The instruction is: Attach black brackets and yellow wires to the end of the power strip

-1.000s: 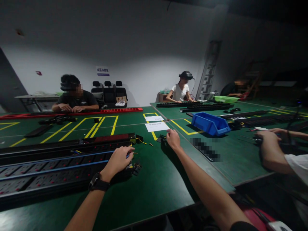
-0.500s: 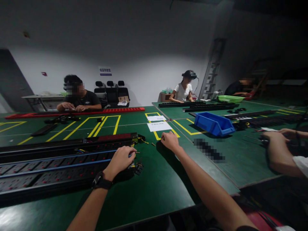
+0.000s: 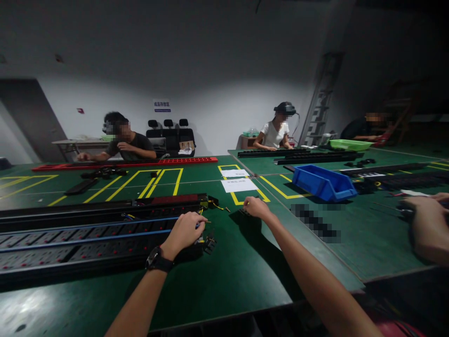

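Note:
My left hand (image 3: 187, 233), with a watch on its wrist, is above the right end of a long black power strip (image 3: 105, 230) with red dots and blue lines. Its thumb and forefinger are closed on a thin brass-coloured pin (image 3: 209, 222). A black connector piece (image 3: 210, 244) sticks out below that hand. Further right, my right hand (image 3: 257, 208) is just over the green table, fingertips pinched together; a tiny yellowish bit shows there, too small to name. Between the hands lies a small brass-coloured piece (image 3: 227, 209), near yellow wires (image 3: 216, 206) at the strip's end.
Paper labels (image 3: 239, 185) lie beyond my right hand. A blue bin (image 3: 322, 182) stands to the right, with a green tray (image 3: 351, 144) farther back. A co-worker's hand (image 3: 426, 220) is at the right edge. Two people sit across the table by a red frame (image 3: 196, 160) and black strips.
The view has turned slightly left. My right hand has risen a little off the table, while my left stays at the strip's end. The person across at left has raised a hand.

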Motion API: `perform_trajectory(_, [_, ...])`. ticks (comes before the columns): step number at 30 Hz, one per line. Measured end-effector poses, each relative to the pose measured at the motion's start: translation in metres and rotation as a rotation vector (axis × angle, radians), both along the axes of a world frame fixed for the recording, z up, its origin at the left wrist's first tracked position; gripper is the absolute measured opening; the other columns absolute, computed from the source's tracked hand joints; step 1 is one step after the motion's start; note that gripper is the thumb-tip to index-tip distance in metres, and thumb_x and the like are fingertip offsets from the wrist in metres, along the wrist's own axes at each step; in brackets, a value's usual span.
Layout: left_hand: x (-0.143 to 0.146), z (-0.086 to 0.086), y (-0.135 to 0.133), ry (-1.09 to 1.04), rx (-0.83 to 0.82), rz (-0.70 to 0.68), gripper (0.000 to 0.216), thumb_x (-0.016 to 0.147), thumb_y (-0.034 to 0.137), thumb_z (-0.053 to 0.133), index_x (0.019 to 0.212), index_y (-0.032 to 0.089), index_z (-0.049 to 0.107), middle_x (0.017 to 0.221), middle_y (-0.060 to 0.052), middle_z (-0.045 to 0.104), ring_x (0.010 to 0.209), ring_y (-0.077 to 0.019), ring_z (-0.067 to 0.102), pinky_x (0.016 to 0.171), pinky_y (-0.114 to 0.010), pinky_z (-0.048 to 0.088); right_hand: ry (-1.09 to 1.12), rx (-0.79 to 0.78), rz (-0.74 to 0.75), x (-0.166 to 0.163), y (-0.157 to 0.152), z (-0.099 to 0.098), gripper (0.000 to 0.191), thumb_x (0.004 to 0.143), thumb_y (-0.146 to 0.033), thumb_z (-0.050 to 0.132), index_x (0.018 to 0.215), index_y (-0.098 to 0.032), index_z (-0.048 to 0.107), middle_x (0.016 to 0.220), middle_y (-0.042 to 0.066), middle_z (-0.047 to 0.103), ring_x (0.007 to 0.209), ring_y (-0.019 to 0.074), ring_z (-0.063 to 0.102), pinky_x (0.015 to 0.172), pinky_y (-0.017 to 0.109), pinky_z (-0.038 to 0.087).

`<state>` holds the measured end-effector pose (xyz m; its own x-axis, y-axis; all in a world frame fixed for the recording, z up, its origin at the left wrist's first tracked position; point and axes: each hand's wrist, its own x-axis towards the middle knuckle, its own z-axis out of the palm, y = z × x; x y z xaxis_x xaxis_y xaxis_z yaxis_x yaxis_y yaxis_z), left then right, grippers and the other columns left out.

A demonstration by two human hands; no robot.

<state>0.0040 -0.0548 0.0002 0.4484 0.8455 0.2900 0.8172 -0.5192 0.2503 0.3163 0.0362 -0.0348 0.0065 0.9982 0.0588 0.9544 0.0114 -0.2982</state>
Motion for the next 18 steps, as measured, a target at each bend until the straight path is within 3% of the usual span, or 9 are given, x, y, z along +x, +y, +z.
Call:
perform_trajectory(6, [0.001,0.001,-0.001,0.015,-0.002,0.007,0.030,0.097,0.025,0.050,0.107,0.023,0.079,0.108,-0.005,0.077,0.102,-0.0216,0.068,0.093,-0.036,0.050,-0.005,-0.051,0.033,0.007,0.004,-0.005,0.028,0.083,-0.008,0.060,0.102,-0.019,0.078,0.104,0.013,0.077,0.099,0.0256,0.071,0.079,0.028,0.048])
perform_trajectory(12, [0.001,0.001,-0.001,0.015,0.006,0.009,0.030,0.097,0.025,0.050,0.106,0.023,0.079,0.107,-0.005,0.077,0.101,-0.0214,0.068,0.092,-0.035,0.049,0.071,-0.130,0.169,0.008,0.004,0.000,0.031,0.077,-0.003,0.062,0.102,-0.014,0.078,0.104,0.015,0.077,0.094,0.0235,0.070,0.069,0.023,0.045])
perform_trajectory(18, [0.001,-0.001,0.001,0.002,0.002,0.004,0.031,0.098,0.027,0.050,0.107,0.025,0.079,0.108,-0.004,0.077,0.102,-0.0209,0.068,0.094,-0.034,0.049,0.213,-0.356,0.334,-0.009,-0.005,0.009,0.031,0.074,-0.005,0.056,0.094,-0.013,0.079,0.077,0.006,0.074,0.063,0.0131,0.065,0.054,0.018,0.042])
